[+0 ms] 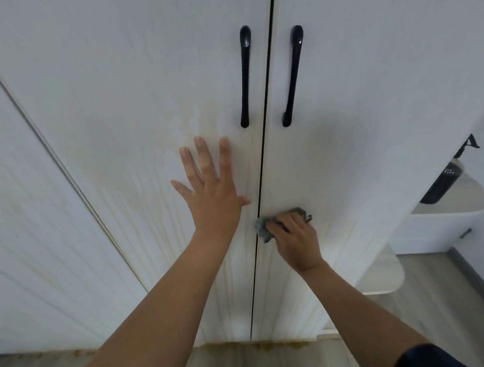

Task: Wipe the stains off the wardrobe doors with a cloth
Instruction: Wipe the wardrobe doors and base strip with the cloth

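Two white wardrobe doors fill the view, the left door (134, 110) and the right door (351, 97), split by a dark gap, each with a black handle. Yellowish drip streaks (159, 245) run down both doors below the handles. My left hand (210, 191) lies flat on the left door with fingers spread, just left of the gap. My right hand (295, 236) grips a grey cloth (263, 227) and presses it on the right door beside the gap.
Another white door panel (25, 225) stands at the left. Rounded white corner shelves (451, 199) sit at the right, the upper one bearing a dark bottle (442, 182). Brownish spill marks (262, 344) lie on the grey wood floor at the doors' foot.
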Motion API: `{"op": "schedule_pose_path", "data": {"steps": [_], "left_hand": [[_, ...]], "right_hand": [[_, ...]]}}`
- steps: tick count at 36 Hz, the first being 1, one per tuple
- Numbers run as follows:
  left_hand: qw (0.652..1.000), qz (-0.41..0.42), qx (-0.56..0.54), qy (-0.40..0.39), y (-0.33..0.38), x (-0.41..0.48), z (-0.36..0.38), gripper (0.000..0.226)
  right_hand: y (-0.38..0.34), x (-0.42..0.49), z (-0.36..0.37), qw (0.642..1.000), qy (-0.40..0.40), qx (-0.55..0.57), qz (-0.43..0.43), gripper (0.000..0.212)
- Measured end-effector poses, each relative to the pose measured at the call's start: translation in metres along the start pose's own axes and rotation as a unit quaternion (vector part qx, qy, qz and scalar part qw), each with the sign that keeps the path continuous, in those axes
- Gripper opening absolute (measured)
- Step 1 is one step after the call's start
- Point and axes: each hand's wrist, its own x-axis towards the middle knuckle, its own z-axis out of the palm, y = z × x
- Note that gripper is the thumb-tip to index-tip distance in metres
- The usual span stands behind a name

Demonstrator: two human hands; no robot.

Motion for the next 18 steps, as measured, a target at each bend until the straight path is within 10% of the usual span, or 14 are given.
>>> {"op": "schedule_pose_path", "data": {"steps": [7, 18], "left_hand": [[1.0, 0.007, -0.007, -0.013, 0.001, -0.003, -0.005, 0.152], [0.998, 0.07, 0.002, 0.007, -0.041, -0.054, 0.029, 0.14]], "right_hand": [[-0.012, 0.042, -0.025, 0.991, 0.118, -0.023, 0.058, 0.012], [-0.028, -0.023, -0.006, 0.989, -0.096, -0.015, 0.107, 0.013]]}}
